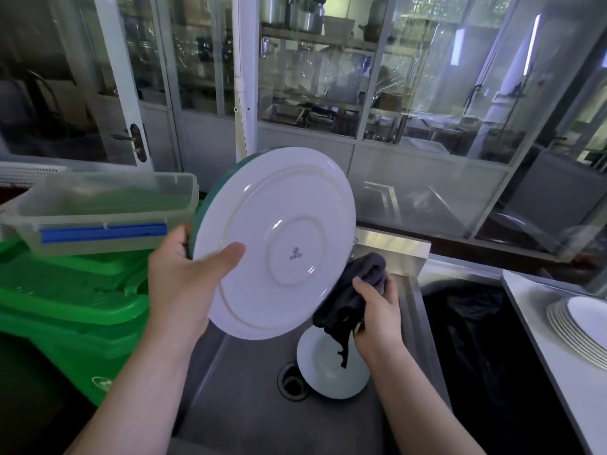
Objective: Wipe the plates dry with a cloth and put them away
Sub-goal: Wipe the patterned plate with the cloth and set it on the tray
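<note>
Holding a large round white ceramic plate (279,244) tilted up over the steel sink (249,389), underside w/ foot ring and small maker's mark facing the camera, the left hand (184,277) had its grip closed on the plate's lower-left rim: thumb across the underside, fingers behind and out of sight. A teal edge showed along the plate's upper-left rim; couldn't tell if that was its front face or a second dish behind it.

The right hand (377,310) had its grip bunched around a dark grey cloth (354,290), which touched the plate's lower-right edge, w/ a loose end hanging down.

Below, a smaller white plate (328,372) lay flat in the sink basin, just beside the round drain (292,382), partly hidden by the hanging cloth.

At the far right edge, a stack of white plates (578,330) sat on a white table (532,300). A bin lined w/ a black bag (476,339) stood between sink and table. Left of the sink, a clear plastic box w/ a blue clip (98,211) rested on a green plastic bin (65,307).
</note>
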`<control>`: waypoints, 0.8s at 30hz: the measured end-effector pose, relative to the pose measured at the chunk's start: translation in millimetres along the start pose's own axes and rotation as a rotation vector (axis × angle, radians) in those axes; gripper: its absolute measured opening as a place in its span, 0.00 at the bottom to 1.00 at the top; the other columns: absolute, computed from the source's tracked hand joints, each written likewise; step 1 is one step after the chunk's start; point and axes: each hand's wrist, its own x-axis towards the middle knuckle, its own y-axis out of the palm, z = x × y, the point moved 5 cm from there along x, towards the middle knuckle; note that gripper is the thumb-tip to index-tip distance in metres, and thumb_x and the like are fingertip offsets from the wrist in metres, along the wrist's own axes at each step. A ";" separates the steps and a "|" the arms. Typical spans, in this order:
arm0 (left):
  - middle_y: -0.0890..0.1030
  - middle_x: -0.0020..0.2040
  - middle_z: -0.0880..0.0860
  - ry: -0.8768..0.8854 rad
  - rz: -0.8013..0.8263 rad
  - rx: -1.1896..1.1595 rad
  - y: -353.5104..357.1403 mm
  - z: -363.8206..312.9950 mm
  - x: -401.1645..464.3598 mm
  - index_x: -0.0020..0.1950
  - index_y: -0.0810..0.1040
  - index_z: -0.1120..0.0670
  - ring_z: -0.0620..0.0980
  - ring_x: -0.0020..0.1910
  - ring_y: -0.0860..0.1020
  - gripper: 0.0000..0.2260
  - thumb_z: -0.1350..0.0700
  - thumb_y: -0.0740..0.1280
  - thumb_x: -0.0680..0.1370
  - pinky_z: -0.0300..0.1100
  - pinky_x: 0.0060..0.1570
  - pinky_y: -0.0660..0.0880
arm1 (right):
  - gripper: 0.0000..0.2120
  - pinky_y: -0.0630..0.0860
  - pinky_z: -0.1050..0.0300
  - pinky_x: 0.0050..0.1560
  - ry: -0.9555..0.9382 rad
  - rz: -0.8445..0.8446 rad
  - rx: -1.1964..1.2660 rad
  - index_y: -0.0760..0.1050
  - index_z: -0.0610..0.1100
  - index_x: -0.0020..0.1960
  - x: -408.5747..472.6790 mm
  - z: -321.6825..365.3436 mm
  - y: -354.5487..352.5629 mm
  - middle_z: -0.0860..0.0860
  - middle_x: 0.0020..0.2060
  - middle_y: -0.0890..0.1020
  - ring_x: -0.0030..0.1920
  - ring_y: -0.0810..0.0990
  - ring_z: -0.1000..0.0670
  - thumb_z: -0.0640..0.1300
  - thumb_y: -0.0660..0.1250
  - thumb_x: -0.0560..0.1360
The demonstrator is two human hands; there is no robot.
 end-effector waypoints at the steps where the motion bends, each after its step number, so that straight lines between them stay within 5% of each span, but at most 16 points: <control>1: 0.84 0.36 0.44 -0.002 -0.013 -0.017 -0.7 0.6 -2.0 0.35 0.81 0.41 0.42 0.32 0.82 0.12 0.58 0.75 0.60 0.36 0.28 0.76 | 0.22 0.79 0.51 0.54 -0.127 -0.009 -0.088 0.75 0.63 0.56 -2.7 8.0 2.9 0.56 0.54 0.82 0.54 0.82 0.53 0.36 0.69 0.74; 4: 0.84 0.35 0.45 -0.002 -0.050 -0.057 -0.7 1.6 -9.0 0.34 0.80 0.43 0.43 0.32 0.81 0.10 0.58 0.74 0.60 0.38 0.29 0.76 | 0.26 0.72 0.66 0.59 -0.577 0.002 -0.465 0.73 0.62 0.62 -14.7 28.1 18.5 0.63 0.57 0.77 0.59 0.75 0.62 0.37 0.69 0.72; 7: 0.84 0.34 0.45 0.039 -0.106 -0.087 2.1 -3.8 -17.1 0.33 0.80 0.44 0.43 0.32 0.81 0.09 0.59 0.74 0.61 0.37 0.29 0.76 | 0.26 0.66 0.71 0.61 -0.810 0.024 -0.717 0.75 0.53 0.65 -25.5 31.8 31.9 0.55 0.60 0.71 0.60 0.71 0.60 0.33 0.70 0.71; 12: 0.84 0.34 0.44 0.086 -0.219 -0.156 0.6 -12.2 -14.2 0.36 0.76 0.49 0.42 0.33 0.81 0.10 0.62 0.74 0.64 0.36 0.31 0.76 | 0.26 0.74 0.49 0.58 -1.109 0.239 -0.949 0.79 0.43 0.61 -62.0 13.8 46.0 0.41 0.58 0.75 0.56 0.76 0.41 0.27 0.68 0.65; 19: 0.82 0.33 0.44 0.066 -0.261 -0.141 -7.2 -3.9 -17.6 0.35 0.74 0.50 0.44 0.33 0.79 0.13 0.64 0.75 0.67 0.37 0.32 0.77 | 0.25 0.74 0.53 0.59 -1.184 0.539 -0.969 0.79 0.46 0.62 -82.1 8.5 63.4 0.43 0.60 0.75 0.58 0.76 0.43 0.35 0.64 0.67; 24: 0.82 0.33 0.44 0.018 -0.262 -0.166 -17.7 5.2 -23.2 0.36 0.74 0.49 0.44 0.33 0.79 0.11 0.61 0.74 0.65 0.38 0.32 0.77 | 0.25 0.76 0.48 0.58 -1.024 0.351 -1.009 0.80 0.42 0.60 -46.0 15.5 42.8 0.41 0.58 0.76 0.57 0.77 0.40 0.28 0.68 0.65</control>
